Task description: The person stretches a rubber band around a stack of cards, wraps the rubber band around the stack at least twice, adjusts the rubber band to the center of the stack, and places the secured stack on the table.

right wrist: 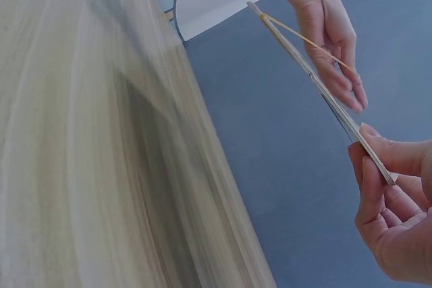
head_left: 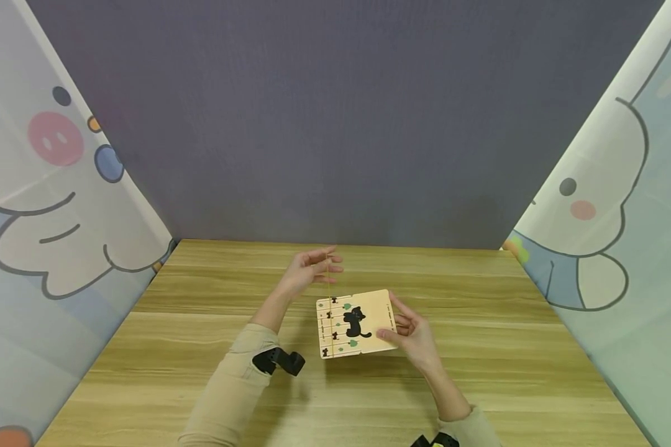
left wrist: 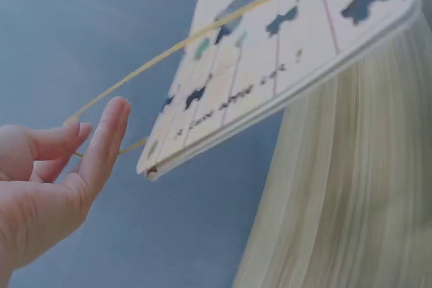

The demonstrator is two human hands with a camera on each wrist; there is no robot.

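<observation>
A thin cream notebook (head_left: 371, 310) with a black cat and green leaves on its cover is held up above the table in the head view. My right hand (head_left: 416, 341) pinches its right end, thumb on the cover and fingers behind, as the right wrist view of the hand (right wrist: 398, 207) also shows. A yellow elastic band (left wrist: 135, 74) runs around the notebook's left end. Beyond the top edge, my left hand (head_left: 313, 270) holds the band's far end with its fingertips, pulled taut away from the cover (left wrist: 229, 79).
Under both hands is a wood-grain table (head_left: 201, 292), with a dark grey panel (head_left: 335, 124) along its far edge. Cartoon-printed curtains (head_left: 33, 248) hang on the left and right. Black camera mounts (head_left: 279, 361) sit on both wrists.
</observation>
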